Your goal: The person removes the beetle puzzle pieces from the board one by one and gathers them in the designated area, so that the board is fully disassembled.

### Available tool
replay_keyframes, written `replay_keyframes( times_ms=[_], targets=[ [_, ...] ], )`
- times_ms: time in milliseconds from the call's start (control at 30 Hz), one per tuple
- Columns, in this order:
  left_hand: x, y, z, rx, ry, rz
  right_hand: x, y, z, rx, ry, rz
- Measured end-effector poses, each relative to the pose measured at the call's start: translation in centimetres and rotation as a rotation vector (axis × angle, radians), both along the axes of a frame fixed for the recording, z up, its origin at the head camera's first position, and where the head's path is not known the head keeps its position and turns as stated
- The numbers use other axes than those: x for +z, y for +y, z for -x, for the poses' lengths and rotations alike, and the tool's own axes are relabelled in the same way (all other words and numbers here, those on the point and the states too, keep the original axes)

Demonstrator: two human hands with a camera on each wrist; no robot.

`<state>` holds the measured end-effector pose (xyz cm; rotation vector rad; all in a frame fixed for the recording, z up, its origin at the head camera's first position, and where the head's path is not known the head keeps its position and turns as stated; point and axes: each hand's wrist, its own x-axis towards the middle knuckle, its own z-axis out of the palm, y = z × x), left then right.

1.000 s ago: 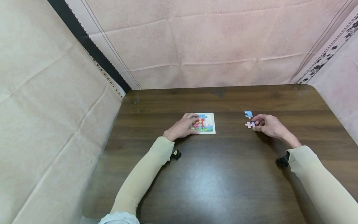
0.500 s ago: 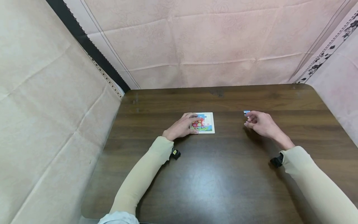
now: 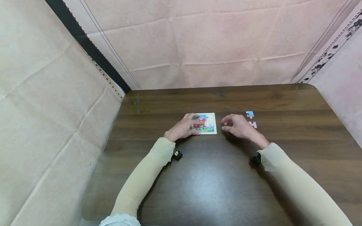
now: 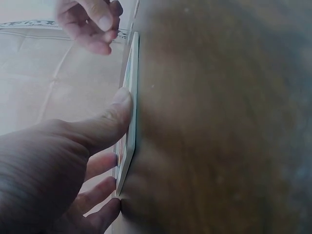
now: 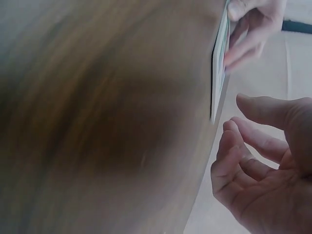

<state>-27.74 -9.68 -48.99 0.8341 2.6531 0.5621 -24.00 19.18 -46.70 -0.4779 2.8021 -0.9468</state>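
Note:
A small framed jigsaw puzzle (image 3: 210, 131) lies on the table, with a red figure on blue and green. My left hand (image 3: 183, 128) rests over its left side, thumb at the near edge and the other fingers at the far side, gripping the frame. To the right of the puzzle, my right hand (image 3: 237, 126) hovers over the table, fingers loosely bent. In the right wrist view, thumb and fingertips (image 5: 242, 100) stand apart with nothing visible between them. Behind this hand lie a blue puzzle piece (image 3: 249, 114) and a pink one (image 3: 253, 125), the latter partly hidden.
The brown wooden table (image 3: 181, 175) has a rounded far right corner. Pale patterned cloth (image 3: 198, 47) hangs behind it and along both sides. Black wrist cameras (image 3: 177, 155) sit at the sleeve cuffs.
My right hand has left the loose pieces and moved left toward the puzzle, uncovering the blue piece and part of the pink one. The left hand has stayed on the frame.

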Motion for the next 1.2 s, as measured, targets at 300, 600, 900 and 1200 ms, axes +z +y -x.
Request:
replay_keyframes(
  times_ms=[300, 600, 900, 1200],
  targets=[
    [-0.1, -0.1, 0.0, -0.007, 0.001, -0.008, -1.0, -2.7, 0.7, 0.079, -0.022, -0.018],
    [-0.4, -0.1, 0.2, -0.02, 0.03, -0.019, -1.3, -3.5, 1.1, 0.111, -0.049, -0.059],
    [-0.1, 1.0, 0.2, 0.015, 0.086, 0.007, -1.0, -4.3, 1.4, 0.063, -0.085, -0.089],
    [-0.3, 0.9, -0.1, 0.023, 0.109, 0.012, -1.2, -4.8, 1.2, 0.035, -0.114, -0.042]
  ],
)
